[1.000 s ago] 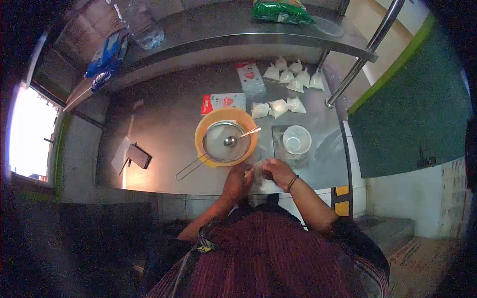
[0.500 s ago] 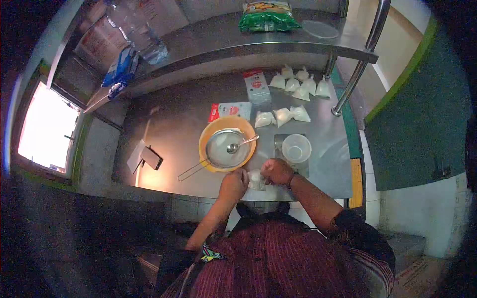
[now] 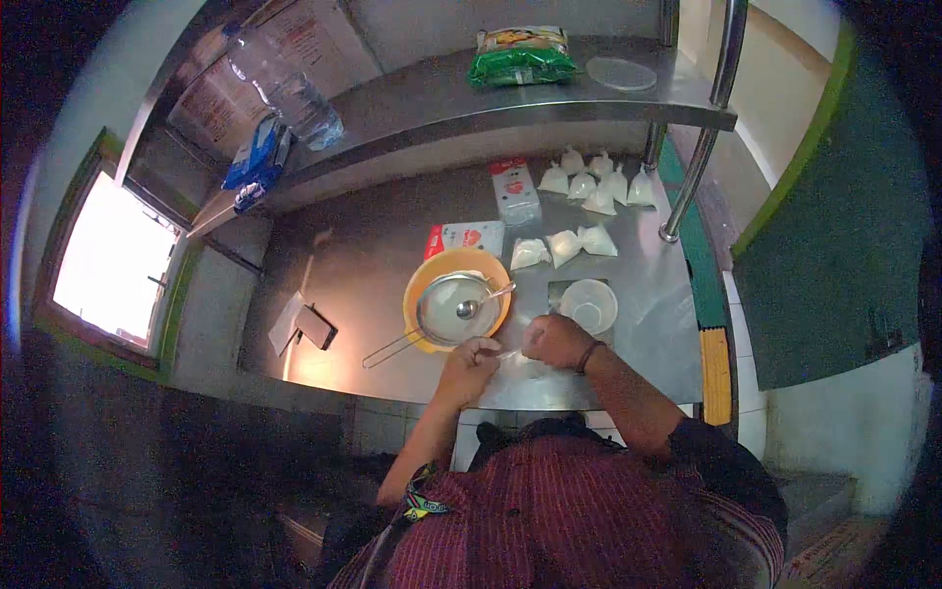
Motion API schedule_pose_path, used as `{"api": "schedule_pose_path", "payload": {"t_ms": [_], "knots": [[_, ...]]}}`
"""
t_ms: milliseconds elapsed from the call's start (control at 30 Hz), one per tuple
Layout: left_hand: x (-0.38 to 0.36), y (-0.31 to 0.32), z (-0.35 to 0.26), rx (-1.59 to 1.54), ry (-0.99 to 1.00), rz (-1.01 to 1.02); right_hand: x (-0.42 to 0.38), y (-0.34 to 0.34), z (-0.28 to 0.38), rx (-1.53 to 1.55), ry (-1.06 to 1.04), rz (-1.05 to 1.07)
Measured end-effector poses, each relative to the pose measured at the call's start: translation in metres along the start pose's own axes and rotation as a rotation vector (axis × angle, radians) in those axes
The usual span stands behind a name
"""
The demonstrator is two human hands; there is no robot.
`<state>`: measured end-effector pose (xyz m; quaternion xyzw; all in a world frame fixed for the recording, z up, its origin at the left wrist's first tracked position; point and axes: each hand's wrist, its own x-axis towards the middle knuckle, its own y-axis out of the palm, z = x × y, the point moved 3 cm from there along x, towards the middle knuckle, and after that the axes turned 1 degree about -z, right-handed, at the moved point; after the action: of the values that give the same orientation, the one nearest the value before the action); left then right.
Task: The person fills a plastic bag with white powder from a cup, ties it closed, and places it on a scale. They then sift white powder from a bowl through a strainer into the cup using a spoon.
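Observation:
At the counter's front edge, my left hand [image 3: 469, 371] and my right hand [image 3: 557, 344] are both closed on a small clear plastic bag [image 3: 511, 357]. Its plastic is stretched between my fingers; how much it contains is hard to make out. Just beyond my left hand stands an orange bowl [image 3: 412, 280], with a wire sieve [image 3: 444, 299] set in it. A metal spoon [image 3: 468, 308] lies in the sieve over white powder. Next to my right hand is a clear plastic tub [image 3: 591, 306].
Tied bags of white powder [image 3: 564, 247] lie beyond the tub, with several more [image 3: 601, 199] at the back right. Two packets of plastic bags [image 3: 469, 239] [image 3: 515, 191] lie behind the bowl. A phone [image 3: 316, 327] leans at left. An overhead shelf [image 3: 422, 113] crosses the back.
The white-filled bag showed between my hands earlier; now a thin stretch of clear plastic shows there. My hands have shifted slightly, and the whole view has tilted a little.

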<state>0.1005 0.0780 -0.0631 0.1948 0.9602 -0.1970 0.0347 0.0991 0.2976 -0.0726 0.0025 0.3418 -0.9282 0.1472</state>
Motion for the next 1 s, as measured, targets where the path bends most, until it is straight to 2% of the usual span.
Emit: {"api": "schedule_pose_path", "payload": {"t_ms": [67, 100, 167, 200, 233, 267, 300, 367, 467, 533, 567, 600, 667, 733, 767, 800, 833, 867, 900, 933, 967, 1000], "knots": [[-0.002, 0.006, 0.004, -0.221, -0.117, 0.047, -0.005, -0.003, 0.002, -0.008, -0.049, 0.036], [-0.004, 0.01, 0.006, -0.221, -0.116, 0.047, -0.007, -0.002, -0.002, -0.005, -0.02, -0.033], [-0.005, 0.016, 0.006, -0.318, 0.006, -0.025, -0.011, -0.003, -0.008, -0.004, 0.008, -0.106], [-0.006, 0.022, 0.014, -0.319, 0.009, -0.024, -0.014, -0.004, -0.01, 0.168, 0.069, -0.033], [-0.009, 0.028, 0.02, -0.16, 0.149, -0.057, -0.017, -0.003, -0.012, 0.341, 0.13, 0.04], [-0.011, 0.034, 0.026, -0.002, 0.291, -0.087, -0.018, -0.004, -0.014, 0.339, 0.133, 0.033], [-0.015, 0.038, 0.021, -0.005, 0.298, -0.08, -0.018, -0.003, -0.018, 0.356, 0.133, 0.039], [-0.023, 0.049, 0.012, 0.407, 0.283, -0.027, -0.017, 0.001, -0.028, 0.373, 0.139, 0.04], [-0.015, 0.058, 0.017, 0.334, 0.381, -0.133, -0.013, 0.005, -0.036, 0.385, 0.094, 0.096], [0.0, 0.062, 0.053, 0.262, 0.419, -0.107, -0.014, 0.002, -0.03, 0.475, 0.061, 0.217], [0.004, 0.064, 0.063, 0.187, 0.455, -0.081, -0.015, -0.002, -0.028, 0.472, 0.058, 0.211], [0.004, 0.063, 0.061, 0.187, 0.462, -0.079, -0.016, -0.004, -0.024, 0.516, 0.088, 0.25], [0.0, 0.059, 0.055, 0.372, 0.641, -0.112, -0.019, -0.011, -0.017, 0.557, 0.115, 0.287], [-0.003, 0.052, 0.016, 0.394, 0.705, -0.096, -0.021, -0.026, -0.003, 0.211, -0.185, 0.096], [-0.007, 0.05, -0.002, 0.416, 0.767, -0.08, -0.018, -0.031, -0.002, 0.214, -0.184, 0.094], [-0.01, 0.048, -0.008, 0.418, 0.77, -0.077, -0.012, -0.037, 0.0, 0.101, -0.27, 0.19], [-0.011, 0.046, -0.01, 0.405, 0.641, -0.066, -0.006, -0.046, 0.005, -0.012, -0.353, 0.285], [-0.011, 0.043, -0.013, 0.391, 0.513, -0.056, -0.001, -0.066, 0.005, 0.005, -0.298, 0.202], [-0.012, 0.04, -0.02, 0.395, 0.517, -0.054, -0.001, -0.089, 0.012, 0.023, -0.244, 0.117], [-0.013, 0.036, -0.025, 0.402, 0.421, -0.031, -0.006, -0.106, 0.026, 0.022, -0.244, 0.113], [-0.015, 0.034, -0.031, 0.406, 0.322, -0.013, -0.013, -0.13, 0.042, 0.063, -0.16, -0.141], [-0.017, 0.035, -0.043, 0.404, 0.323, -0.018, -0.019, -0.146, 0.053, 0.103, -0.076, -0.394]]}}
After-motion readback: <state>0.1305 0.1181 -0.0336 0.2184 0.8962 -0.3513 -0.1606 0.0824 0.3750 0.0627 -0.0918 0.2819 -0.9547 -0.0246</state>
